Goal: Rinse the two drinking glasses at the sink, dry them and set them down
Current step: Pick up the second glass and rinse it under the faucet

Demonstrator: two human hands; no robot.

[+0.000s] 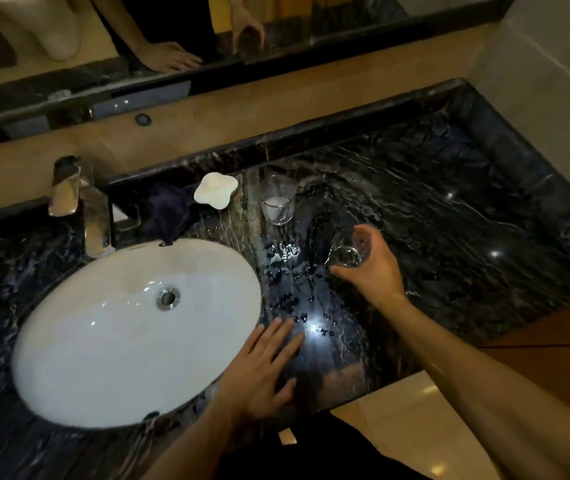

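While the right hand (373, 268) holds one drinking glass (346, 252) tilted above the dark marble worktop (450, 216), its fingers are curled around the glass wall, and the glass does not seem to touch the stone. The left hand (263, 368) lies flat on the worktop's front edge, just beside the right rim of the white sink basin (110, 341), with fingers spread and grasping nothing.

The second glass (277, 202) stands upright near the back edge of the worktop, between a white flower-shaped soap dish (215, 189) and the held glass; its lower part looks whitish, but I cannot tell if this is liquid or only a reflection. A dark cloth (169, 213) lies at the back rim of the basin, next to the chrome faucet (79, 202), from which no water runs.

Water drops (285, 251) are scattered on the stone between the basin and the held glass. I judge from this that some rinsing is probably done, at least for the held glass. Whether it is dried I cannot say. Setting it down, and perhaps the whole work on the second glass, is left.
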